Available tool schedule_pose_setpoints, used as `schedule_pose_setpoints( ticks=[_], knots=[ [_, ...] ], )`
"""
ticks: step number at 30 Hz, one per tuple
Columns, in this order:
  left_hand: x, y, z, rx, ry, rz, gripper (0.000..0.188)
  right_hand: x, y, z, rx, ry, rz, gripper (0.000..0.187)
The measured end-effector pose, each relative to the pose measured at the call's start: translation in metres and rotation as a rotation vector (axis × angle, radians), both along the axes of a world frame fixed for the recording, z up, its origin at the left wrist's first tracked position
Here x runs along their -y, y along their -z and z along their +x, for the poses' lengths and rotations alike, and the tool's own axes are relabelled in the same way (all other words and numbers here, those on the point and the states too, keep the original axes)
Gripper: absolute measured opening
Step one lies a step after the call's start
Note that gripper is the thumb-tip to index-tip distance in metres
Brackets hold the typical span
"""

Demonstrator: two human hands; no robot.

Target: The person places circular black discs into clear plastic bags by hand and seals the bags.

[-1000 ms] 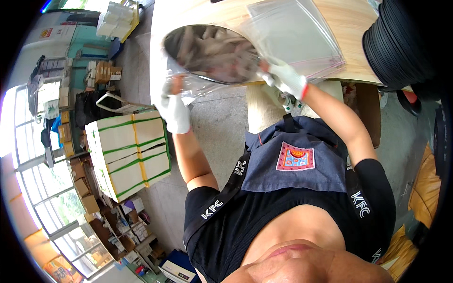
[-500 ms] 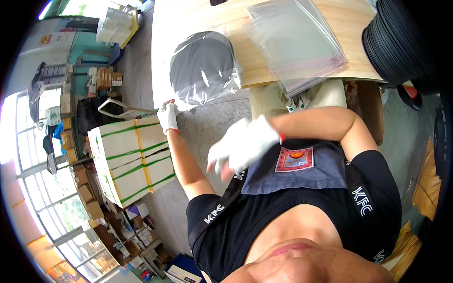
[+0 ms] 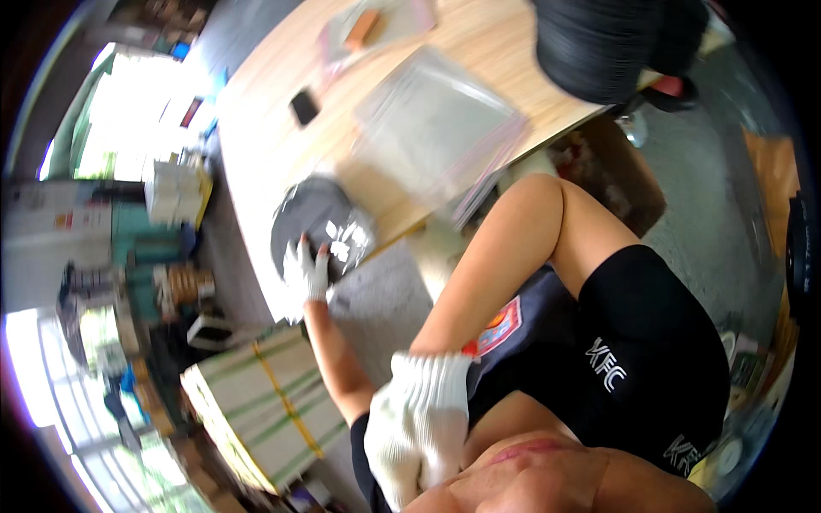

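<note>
Seen from above through a tilted fisheye lens: a long pale wooden table [image 3: 282, 137] stretched across the upper picture, with grey floor beneath. At the top right edge, a tall stack of black discs [image 3: 616, 43] stood on the table, seemingly stock kept within reach. Lower left, on the floor, sat a bundle of flat white cartons [image 3: 256, 410] strapped with green and yellow bands. Mid-table lay a pile of clear plastic bags [image 3: 436, 128], blurred by motion, spread flat near the table's edge as if for easy picking. Near the table's left edge rested a dark grey disc in a glossy clear bag [image 3: 321, 231], partly overhanging the edge. Left hand [image 3: 306, 272], in a white knit glove, reached out at arm's length, fingers spread and pressed on the bagged disc's near rim, apparently steadying it; not closed around it. Right hand [image 3: 419, 427], also gloved in white, pulled back close to the chest below the camera, fingers loosely curled, holding nothing visible. Further up the table, a small black phone-like slab [image 3: 304, 107] and an orange-brown block [image 3: 363, 30] on another clear sheet.
</note>
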State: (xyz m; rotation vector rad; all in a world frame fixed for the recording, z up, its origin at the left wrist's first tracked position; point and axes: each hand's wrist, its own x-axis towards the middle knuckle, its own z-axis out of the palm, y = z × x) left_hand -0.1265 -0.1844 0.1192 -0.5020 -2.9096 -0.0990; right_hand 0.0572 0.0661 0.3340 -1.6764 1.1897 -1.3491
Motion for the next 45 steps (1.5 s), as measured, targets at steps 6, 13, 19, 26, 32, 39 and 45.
schedule_pose_setpoints(
  ticks=[6, 13, 19, 26, 32, 39, 45],
  knots=[
    [-0.105, -0.007, 0.065, 0.134, 0.64, 0.305, 0.055, -0.153, 0.035, -0.017, 0.101, 0.309, 0.154, 0.032],
    [-0.171, 0.112, 0.161, 0.956, 1.202, -0.017, 0.052, -0.343, -0.012, -0.039, -1.352, 2.085, 0.246, 0.015],
    [-0.225, 0.034, 0.129, 1.293, 1.013, -0.061, 0.042, -0.383, -0.077, -0.052, -1.016, 2.114, 1.219, 0.046],
    [-0.266, -0.028, 0.11, 1.082, 0.89, 0.223, 0.038, -0.414, -0.072, -0.075, -1.129, 1.936, 1.252, 0.046],
    [-0.354, -0.078, 0.061, 0.803, 0.969, 0.628, 0.051, -0.393, -0.077, -0.063, -1.347, 1.95, 1.409, 0.028],
    [-0.399, -0.158, 0.006, 1.842, 0.663, 1.85, 0.068, -0.347, -0.02, 0.014, -1.603, 1.387, 0.494, 0.009],
    [-0.336, -0.13, 0.002, 1.04, 0.444, 1.485, 0.039, -0.318, 0.055, 0.026, -1.298, 1.426, 0.448, 0.042]
  ],
)
